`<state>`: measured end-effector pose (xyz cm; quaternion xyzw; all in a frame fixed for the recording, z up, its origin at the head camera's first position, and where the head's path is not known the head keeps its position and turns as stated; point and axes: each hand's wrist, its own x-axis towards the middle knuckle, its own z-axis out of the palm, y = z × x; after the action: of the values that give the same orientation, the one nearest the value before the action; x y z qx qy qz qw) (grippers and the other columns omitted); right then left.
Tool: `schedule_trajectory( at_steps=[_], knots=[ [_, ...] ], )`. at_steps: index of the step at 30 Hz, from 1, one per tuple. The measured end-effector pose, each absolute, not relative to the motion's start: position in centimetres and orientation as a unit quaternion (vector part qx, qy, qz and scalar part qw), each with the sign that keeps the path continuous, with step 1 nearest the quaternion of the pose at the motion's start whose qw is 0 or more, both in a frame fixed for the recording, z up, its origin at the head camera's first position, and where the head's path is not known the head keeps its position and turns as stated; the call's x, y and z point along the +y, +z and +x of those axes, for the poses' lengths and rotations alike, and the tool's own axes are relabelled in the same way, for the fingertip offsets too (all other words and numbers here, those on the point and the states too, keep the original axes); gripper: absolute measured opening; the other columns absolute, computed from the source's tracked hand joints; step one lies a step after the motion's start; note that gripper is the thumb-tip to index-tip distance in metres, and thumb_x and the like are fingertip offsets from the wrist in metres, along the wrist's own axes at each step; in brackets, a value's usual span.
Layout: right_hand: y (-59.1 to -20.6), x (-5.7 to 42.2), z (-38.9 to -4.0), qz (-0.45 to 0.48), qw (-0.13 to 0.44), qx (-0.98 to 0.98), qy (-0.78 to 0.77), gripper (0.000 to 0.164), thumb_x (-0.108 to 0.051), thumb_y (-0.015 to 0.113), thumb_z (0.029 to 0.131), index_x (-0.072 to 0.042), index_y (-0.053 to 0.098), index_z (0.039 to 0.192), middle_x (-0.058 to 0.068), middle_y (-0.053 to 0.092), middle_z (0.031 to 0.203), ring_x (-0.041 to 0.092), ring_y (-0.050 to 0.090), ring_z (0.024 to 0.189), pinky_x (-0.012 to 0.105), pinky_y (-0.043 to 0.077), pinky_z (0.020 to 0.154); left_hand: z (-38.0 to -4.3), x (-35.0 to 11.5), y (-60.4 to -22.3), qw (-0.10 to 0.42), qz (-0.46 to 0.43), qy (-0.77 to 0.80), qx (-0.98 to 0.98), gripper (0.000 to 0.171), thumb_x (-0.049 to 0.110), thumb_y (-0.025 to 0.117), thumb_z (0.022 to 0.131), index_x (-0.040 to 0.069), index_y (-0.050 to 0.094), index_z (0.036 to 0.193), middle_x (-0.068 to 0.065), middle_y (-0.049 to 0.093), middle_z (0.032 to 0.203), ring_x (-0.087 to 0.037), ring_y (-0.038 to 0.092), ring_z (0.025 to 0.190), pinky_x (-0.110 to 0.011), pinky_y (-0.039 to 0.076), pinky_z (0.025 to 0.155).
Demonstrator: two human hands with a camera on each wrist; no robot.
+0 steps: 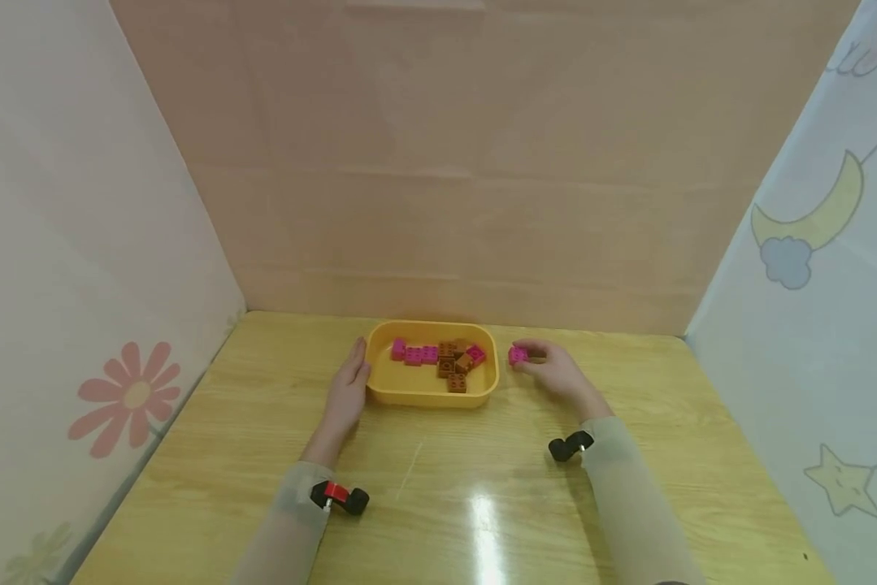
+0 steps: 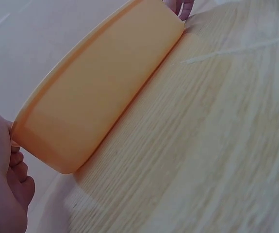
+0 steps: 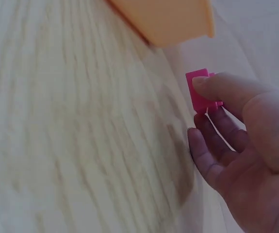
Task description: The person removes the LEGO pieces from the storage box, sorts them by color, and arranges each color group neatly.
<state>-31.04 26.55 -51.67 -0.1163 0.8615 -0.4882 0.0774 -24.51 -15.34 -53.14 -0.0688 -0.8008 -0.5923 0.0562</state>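
Well, my right hand (image 1: 555, 374) pinches the pink brick (image 1: 517, 356) between thumb and fingers, just right of the yellow tray (image 1: 423, 399). It looks light, stiff and tough — hard plastic, perhaps a bit slick — so pressing on opposite flat sides should give the surest hold. My left hand (image 1: 345, 394) grips the tray's left end by the rim, fingers curled beneath it.

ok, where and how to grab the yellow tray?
Yellow tray: likely best by the rim at its short ends, one hand from each side, since it juts past the walls. Left hand holds the left end; right end is free, right hand beside it pinching a pink brick.
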Motion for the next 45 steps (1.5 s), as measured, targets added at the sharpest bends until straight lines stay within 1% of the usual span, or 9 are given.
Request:
schedule_trajectory(
  at_steps=[3,9,14,20,25,29,33,40,45],
  knots=[
    [-51.8,26.7,-31.8,-0.114,0.087,0.861,-0.487,0.05,-0.023,0.078,0.101,-0.006,0.064,0.146,0.012,0.068,0.14,0.036,0.061,0.133,0.057,0.042,0.119,-24.6,-15.4,-53.2,0.058,-0.069,-0.589,-0.803,0.055,0.013,0.034,0.117,-0.002,0.02,0.168,-0.02,0.015,0.177,-0.03,0.01,0.164,-0.048,0.008,0.133],
    [-52.5,27.4,-32.9,-0.118,0.089,0.87,-0.47,0.048,-0.021,0.079,0.1,-0.006,0.066,0.144,0.014,0.07,0.137,0.035,0.061,0.13,0.056,0.042,0.118,-24.6,-15.4,-53.2,0.06,-0.077,-0.581,-0.808,0.055,0.012,0.033,0.117,-0.003,0.02,0.168,-0.018,0.014,0.177,-0.03,0.01,0.164,-0.048,0.008,0.133],
    [-52.6,27.6,-33.1,-0.105,0.092,0.869,-0.474,0.049,-0.02,0.081,0.098,-0.007,0.066,0.143,0.014,0.069,0.137,0.035,0.06,0.129,0.055,0.043,0.117,-24.6,-15.5,-53.1,0.061,-0.083,-0.573,-0.813,0.054,0.011,0.033,0.117,-0.004,0.021,0.168,-0.018,0.015,0.177,-0.032,0.011,0.164,-0.05,0.009,0.133],
    [-52.5,27.4,-33.1,-0.093,0.098,0.873,-0.469,0.049,-0.019,0.081,0.098,-0.006,0.066,0.143,0.015,0.068,0.138,0.035,0.06,0.13,0.054,0.043,0.118,-24.5,-15.5,-53.1,0.055,-0.081,-0.575,-0.812,0.054,0.011,0.034,0.117,-0.003,0.022,0.168,-0.015,0.015,0.178,-0.03,0.012,0.164,-0.048,0.01,0.133],
    [-52.7,27.5,-33.3,-0.095,0.095,0.879,-0.457,0.05,-0.023,0.081,0.099,-0.008,0.066,0.144,0.014,0.068,0.139,0.034,0.059,0.131,0.055,0.041,0.12,-24.6,-15.5,-53.1,0.062,-0.081,-0.571,-0.815,0.054,0.01,0.035,0.116,-0.005,0.023,0.167,-0.02,0.016,0.176,-0.033,0.014,0.163,-0.05,0.01,0.133],
    [-52.8,27.5,-33.5,-0.095,0.097,0.879,-0.458,0.051,-0.024,0.08,0.099,-0.008,0.066,0.144,0.014,0.068,0.139,0.034,0.059,0.132,0.055,0.04,0.12,-24.8,-15.4,-53.2,0.065,-0.078,-0.57,-0.816,0.054,0.01,0.035,0.116,-0.004,0.023,0.167,-0.021,0.017,0.176,-0.034,0.014,0.163,-0.05,0.01,0.133],
    [-52.7,27.3,-33.5,-0.09,0.097,0.878,-0.461,0.048,-0.021,0.08,0.099,-0.007,0.066,0.143,0.014,0.069,0.137,0.034,0.06,0.13,0.053,0.041,0.12,-24.8,-15.5,-53.3,0.062,-0.078,-0.571,-0.815,0.054,0.01,0.034,0.116,-0.003,0.022,0.167,-0.022,0.016,0.176,-0.034,0.013,0.163,-0.051,0.01,0.133],
    [-52.5,27.2,-33.4,-0.094,0.097,0.877,-0.462,0.046,-0.018,0.079,0.099,-0.006,0.067,0.142,0.014,0.069,0.136,0.033,0.061,0.129,0.052,0.043,0.119,-24.9,-15.4,-53.4,0.061,-0.079,-0.577,-0.811,0.054,0.01,0.036,0.116,-0.002,0.023,0.168,-0.02,0.017,0.176,-0.031,0.013,0.163,-0.049,0.01,0.133],
    [-52.6,27.3,-33.4,-0.096,0.098,0.875,-0.464,0.046,-0.017,0.078,0.1,-0.006,0.066,0.143,0.014,0.068,0.138,0.033,0.061,0.129,0.053,0.043,0.119,-24.9,-15.3,-53.4,0.067,-0.082,-0.581,-0.807,0.054,0.009,0.036,0.116,-0.004,0.023,0.167,-0.021,0.018,0.176,-0.034,0.014,0.163,-0.05,0.01,0.133]
  ],
)
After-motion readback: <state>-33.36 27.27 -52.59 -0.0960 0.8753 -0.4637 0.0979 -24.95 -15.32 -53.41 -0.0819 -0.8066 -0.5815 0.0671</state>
